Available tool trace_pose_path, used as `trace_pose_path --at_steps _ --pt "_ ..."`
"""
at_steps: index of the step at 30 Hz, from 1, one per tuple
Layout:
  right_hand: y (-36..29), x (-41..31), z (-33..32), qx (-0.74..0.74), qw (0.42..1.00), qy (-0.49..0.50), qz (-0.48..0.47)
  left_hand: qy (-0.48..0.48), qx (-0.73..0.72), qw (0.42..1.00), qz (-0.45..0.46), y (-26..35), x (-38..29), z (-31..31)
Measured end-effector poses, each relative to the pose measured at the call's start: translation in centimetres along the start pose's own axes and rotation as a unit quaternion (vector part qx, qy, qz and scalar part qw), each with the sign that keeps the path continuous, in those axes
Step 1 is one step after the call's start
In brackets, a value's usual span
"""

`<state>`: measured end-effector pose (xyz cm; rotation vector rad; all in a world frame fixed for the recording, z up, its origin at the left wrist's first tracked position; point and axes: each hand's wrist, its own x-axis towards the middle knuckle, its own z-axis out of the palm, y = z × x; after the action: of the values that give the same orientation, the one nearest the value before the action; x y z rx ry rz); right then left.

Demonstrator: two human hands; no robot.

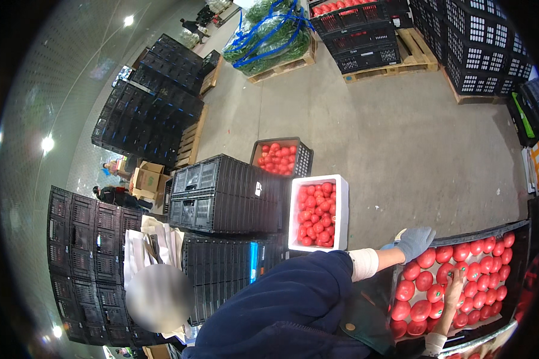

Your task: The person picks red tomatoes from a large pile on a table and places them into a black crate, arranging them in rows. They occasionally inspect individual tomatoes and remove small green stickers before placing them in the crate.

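My left hand (415,243), in a grey glove, is at the near corner of a black plastic crate (476,232). The curved edge of a small pale object (400,234) shows beside the glove; most of it is hidden. Rows of red tomatoes (420,309) fill the crate on a pale liner, several bearing small green stickers. Bare and reaching in over the rows, my right hand (452,289) has its fingertips at a stickered tomato (461,268) near the middle. Whether anything is pinched in those fingers is too small to tell.
A white foam box of tomatoes (341,211) stands beside my left arm, with a grey crate of tomatoes (304,159) behind it. Stacked black crates (247,197) rise to the left. Farther off are loaded pallets (283,69) and people, one walking (192,27).
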<state>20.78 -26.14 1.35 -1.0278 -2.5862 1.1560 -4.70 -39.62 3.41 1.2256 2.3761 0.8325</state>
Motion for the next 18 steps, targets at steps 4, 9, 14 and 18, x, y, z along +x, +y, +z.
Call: trace_pose_path --at_steps 4,9,14,18 --pt "1.2 0.6 0.3 -0.005 1.000 -0.008 -0.017 -0.004 -0.015 1.000 -0.016 0.3 0.2 -0.5" --pt "1.5 0.8 0.5 -0.023 0.999 -0.013 -0.020 0.000 -0.030 0.999 -0.025 0.6 0.2 -0.9" --pt "0.1 -0.1 0.6 -0.001 0.999 0.015 0.029 -0.005 -0.045 0.999 -0.022 0.1 0.2 -0.3" --pt "0.7 0.3 0.6 -0.069 0.997 -0.002 0.017 0.001 -0.035 0.999 0.031 0.1 0.2 0.2"
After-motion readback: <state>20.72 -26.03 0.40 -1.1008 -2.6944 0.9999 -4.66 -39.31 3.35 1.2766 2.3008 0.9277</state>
